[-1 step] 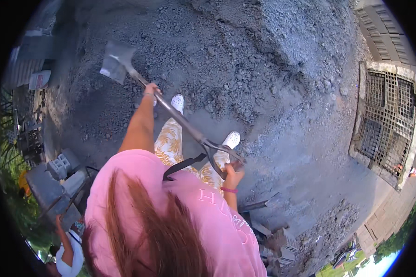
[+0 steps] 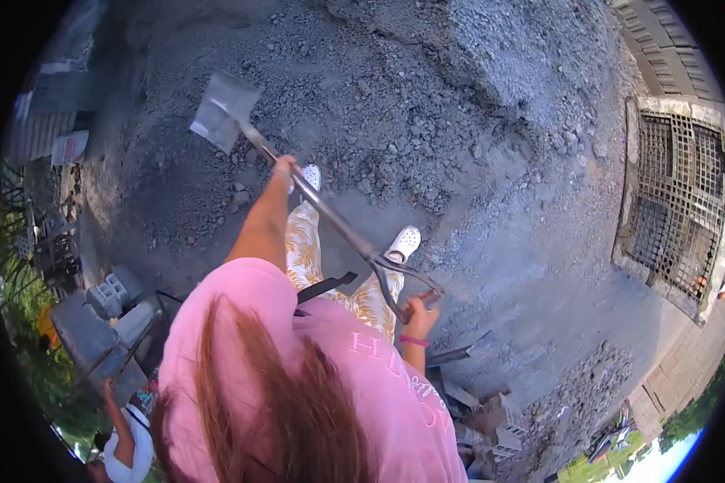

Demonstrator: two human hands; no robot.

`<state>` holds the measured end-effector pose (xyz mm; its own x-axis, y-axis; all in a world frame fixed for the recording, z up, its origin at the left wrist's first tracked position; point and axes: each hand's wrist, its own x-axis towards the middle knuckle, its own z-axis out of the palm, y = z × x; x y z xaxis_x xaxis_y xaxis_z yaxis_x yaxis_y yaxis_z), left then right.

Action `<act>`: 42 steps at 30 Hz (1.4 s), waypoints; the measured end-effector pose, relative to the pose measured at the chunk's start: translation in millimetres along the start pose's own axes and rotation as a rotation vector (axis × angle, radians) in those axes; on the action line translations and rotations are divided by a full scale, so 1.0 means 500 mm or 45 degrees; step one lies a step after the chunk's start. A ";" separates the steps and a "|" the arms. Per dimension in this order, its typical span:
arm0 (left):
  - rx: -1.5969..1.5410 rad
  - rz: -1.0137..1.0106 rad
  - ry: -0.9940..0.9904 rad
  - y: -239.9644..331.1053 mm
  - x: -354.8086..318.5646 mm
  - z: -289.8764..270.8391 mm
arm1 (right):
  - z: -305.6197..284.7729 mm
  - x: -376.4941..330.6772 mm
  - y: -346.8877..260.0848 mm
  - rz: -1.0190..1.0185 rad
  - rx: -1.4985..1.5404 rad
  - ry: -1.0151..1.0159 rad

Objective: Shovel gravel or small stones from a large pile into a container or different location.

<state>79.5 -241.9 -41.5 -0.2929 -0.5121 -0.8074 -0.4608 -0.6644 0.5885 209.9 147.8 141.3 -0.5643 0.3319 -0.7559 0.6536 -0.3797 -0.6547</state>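
I hold a shovel slanting across my body over grey gravel. Its flat metal blade is raised at the upper left, above the gravel, and looks empty. My left hand grips the shaft partway down, arm stretched forward. My right hand, with a pink wristband, is closed on the D-shaped handle near my waist. Below the shaft are my white shoes and patterned trousers.
A heap of gravel rises at the top right. A rusty metal grate in a concrete frame lies at the right. Concrete blocks sit at the left, broken blocks at the lower right. Another person crouches at the lower left.
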 end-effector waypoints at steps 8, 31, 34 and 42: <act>0.178 -0.873 -0.280 -0.649 -0.596 0.418 | -0.599 -0.244 -0.264 -0.130 -0.220 1.050; -0.158 -0.635 -0.565 -0.108 -0.071 0.397 | 0.032 -0.060 -0.047 -0.520 -0.102 0.766; -0.377 -0.652 -0.721 0.045 -0.053 0.373 | 0.074 -0.055 -0.028 -0.701 -0.223 0.499; -0.921 -0.221 -0.791 0.412 0.006 0.078 | 0.312 -0.051 -0.128 -1.427 -0.561 -0.379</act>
<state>-49.2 -359.1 75.5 -0.7555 -0.1344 -0.6412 0.0267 -0.9842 0.1748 103.9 28.8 202.1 -0.9760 0.0552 0.2108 -0.1816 0.3286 -0.9268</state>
